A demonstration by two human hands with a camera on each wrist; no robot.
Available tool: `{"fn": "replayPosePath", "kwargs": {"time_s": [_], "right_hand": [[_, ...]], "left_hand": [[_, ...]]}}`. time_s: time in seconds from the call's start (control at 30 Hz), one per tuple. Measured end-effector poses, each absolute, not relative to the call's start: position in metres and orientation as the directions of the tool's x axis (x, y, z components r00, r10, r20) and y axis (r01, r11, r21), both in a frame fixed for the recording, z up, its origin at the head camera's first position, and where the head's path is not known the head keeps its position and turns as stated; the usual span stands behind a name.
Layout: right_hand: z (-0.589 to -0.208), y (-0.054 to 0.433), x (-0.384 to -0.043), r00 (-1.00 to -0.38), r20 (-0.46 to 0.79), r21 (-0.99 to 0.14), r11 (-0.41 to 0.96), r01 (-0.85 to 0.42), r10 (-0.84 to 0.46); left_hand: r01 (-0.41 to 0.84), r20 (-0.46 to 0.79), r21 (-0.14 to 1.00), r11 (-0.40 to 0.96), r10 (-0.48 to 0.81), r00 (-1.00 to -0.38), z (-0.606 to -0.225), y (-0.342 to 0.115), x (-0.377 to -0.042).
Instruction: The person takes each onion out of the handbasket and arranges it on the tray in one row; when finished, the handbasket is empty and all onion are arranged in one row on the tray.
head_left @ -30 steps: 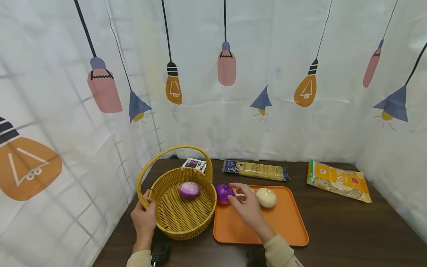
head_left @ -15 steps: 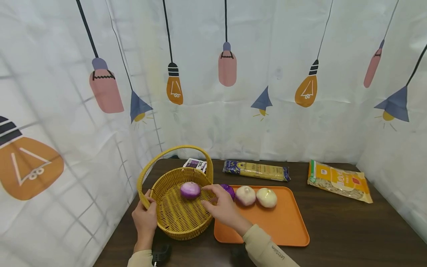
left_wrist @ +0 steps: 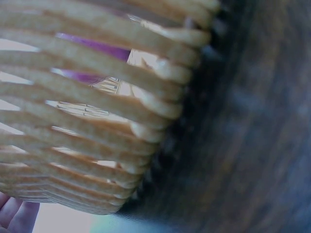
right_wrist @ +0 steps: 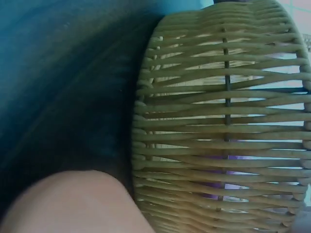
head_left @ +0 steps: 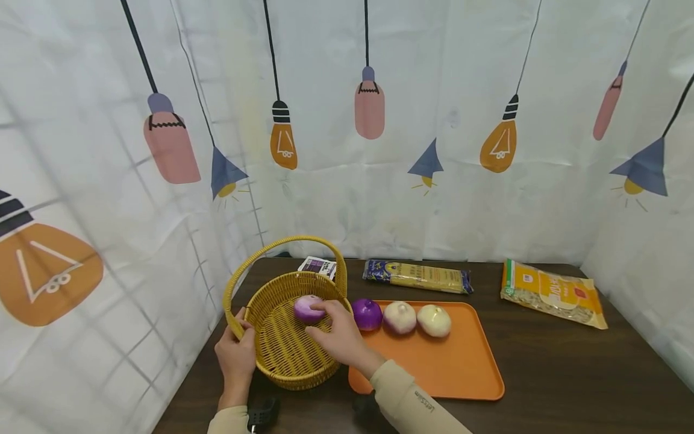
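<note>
A yellow woven basket [head_left: 293,381] with a tall arched handle stands at the left of the table in the head view. My left hand [head_left: 237,352] grips it at the left side, where the handle meets the rim. Inside lies a purple-and-white onion [head_left: 306,308]. Over the basket's right rim reaches my right hand [head_left: 341,334], thumb and fingers apart, fingertips at the onion's right side; whether they touch it I cannot tell. Through the weave in the right wrist view, purple of the onion [right_wrist: 214,182] shows.
Right of the basket, an orange tray [head_left: 434,374] bears a dark purple onion [head_left: 367,314], a whitish-purple onion [head_left: 399,317] and a white onion [head_left: 434,320]. Behind lie a noodle packet [head_left: 417,276] and a purple-white packet [head_left: 318,266]. A yellow bag [head_left: 553,293] lies far right.
My right hand has moved left from beside the dark purple onion on the tray to over the basket, up to the onion inside. My left hand keeps its grip on the basket.
</note>
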State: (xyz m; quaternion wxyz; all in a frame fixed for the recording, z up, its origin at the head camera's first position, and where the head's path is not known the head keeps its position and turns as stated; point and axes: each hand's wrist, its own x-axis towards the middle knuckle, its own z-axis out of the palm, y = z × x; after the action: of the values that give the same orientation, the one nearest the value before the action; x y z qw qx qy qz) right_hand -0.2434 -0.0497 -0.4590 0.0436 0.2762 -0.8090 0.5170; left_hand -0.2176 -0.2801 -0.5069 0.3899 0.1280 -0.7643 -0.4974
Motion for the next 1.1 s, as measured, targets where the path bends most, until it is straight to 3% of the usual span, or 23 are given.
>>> {"fn": "replayPosePath", "kwargs": {"time_s": [0.2,0.4,0.67,1.1], "right_hand": [[-0.46,-0.059,-0.253,-0.868,0.284,-0.788,0.416,-0.453,-0.406],[-0.464,-0.07,-0.265,-0.911,0.246,-0.801,0.46,-0.384,-0.333],[-0.466,-0.081,-0.272,-0.944,0.189,-0.851,0.434,-0.295,-0.272],[-0.464,-0.088,-0.285,-0.956,0.191,-0.872,0.407,-0.27,-0.224]], "left_hand": [[0.191,0.461,0.865,0.463,-0.587,-0.665,-0.507,-0.281,-0.217],[0.173,0.449,0.871,0.46,-0.6,-0.662,-0.509,-0.282,-0.214],[0.163,0.452,0.866,0.473,-0.601,-0.659,-0.51,-0.281,-0.211],[0.168,0.477,0.849,0.502,-0.589,-0.652,-0.506,-0.28,-0.217]]}}
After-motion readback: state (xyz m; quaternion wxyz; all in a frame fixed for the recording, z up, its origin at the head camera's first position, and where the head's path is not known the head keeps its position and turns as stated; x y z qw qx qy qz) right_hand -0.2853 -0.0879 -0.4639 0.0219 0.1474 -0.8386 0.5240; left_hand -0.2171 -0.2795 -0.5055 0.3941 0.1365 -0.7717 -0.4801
